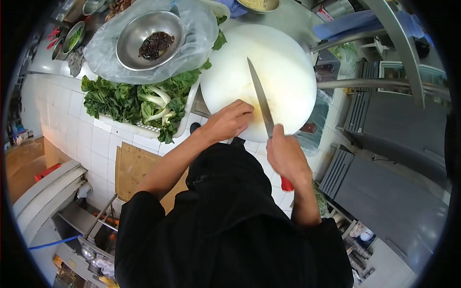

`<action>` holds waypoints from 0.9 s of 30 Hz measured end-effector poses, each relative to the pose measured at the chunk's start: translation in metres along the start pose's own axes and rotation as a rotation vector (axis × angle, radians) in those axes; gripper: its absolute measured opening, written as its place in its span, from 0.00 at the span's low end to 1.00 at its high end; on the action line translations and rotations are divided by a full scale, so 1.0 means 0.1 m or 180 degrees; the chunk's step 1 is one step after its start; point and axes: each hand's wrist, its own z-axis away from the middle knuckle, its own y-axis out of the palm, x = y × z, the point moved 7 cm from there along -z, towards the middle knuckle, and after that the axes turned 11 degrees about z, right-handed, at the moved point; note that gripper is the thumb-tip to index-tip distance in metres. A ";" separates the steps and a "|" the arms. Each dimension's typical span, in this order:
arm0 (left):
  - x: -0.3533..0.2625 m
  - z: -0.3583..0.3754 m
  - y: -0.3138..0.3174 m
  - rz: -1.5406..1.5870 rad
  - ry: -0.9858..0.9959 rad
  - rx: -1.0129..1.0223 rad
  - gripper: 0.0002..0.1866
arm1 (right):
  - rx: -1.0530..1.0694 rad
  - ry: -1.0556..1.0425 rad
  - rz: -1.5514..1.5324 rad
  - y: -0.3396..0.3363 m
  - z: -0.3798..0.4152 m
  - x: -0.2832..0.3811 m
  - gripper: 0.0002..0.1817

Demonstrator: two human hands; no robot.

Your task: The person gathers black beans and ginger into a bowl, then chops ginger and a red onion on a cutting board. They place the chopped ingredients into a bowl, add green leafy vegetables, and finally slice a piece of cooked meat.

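Note:
My right hand (288, 158) is closed around a long kitchen knife (260, 98). Its blade lies over a round white cutting board (225, 57), tip pointing away from me, and the end of its red handle shows below my hand. On the near left part of the board is my left hand (230, 121), its fingers curled together close to the blade. Whatever those fingers may hold is hidden underneath them. The board has a yellowish stain near the blade.
Left of the board, leafy greens (113, 103) with white stems fill a white plastic basket (185, 122). Above them a metal bowl (126, 41) with a dark chopped substance rests on a clear plastic bag (201, 38). Metal rails (374, 83) and grey cabinets (384, 129) stand at right.

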 end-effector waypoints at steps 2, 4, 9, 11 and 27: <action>0.03 0.01 0.02 -0.0026 0.0109 -0.0196 0.12 | 0.0206 0.0202 0.0086 0.08 0.08 0.01 0.10; 0.06 0.00 0.02 0.0028 0.0123 -0.0152 0.12 | 0.0140 0.0212 0.0059 0.29 -0.10 -0.01 0.11; 0.04 0.00 0.00 0.0133 0.0129 -0.0175 0.12 | -0.0252 0.0083 -0.0145 0.10 -0.07 0.05 0.10; 0.03 0.00 -0.01 0.0111 0.0157 -0.0202 0.12 | -0.0014 0.0231 -0.0084 0.17 -0.01 0.06 0.10; 0.10 -0.02 -0.08 -0.0064 0.0271 0.0212 0.13 | -0.0003 0.0202 0.0078 0.06 -0.04 0.03 0.11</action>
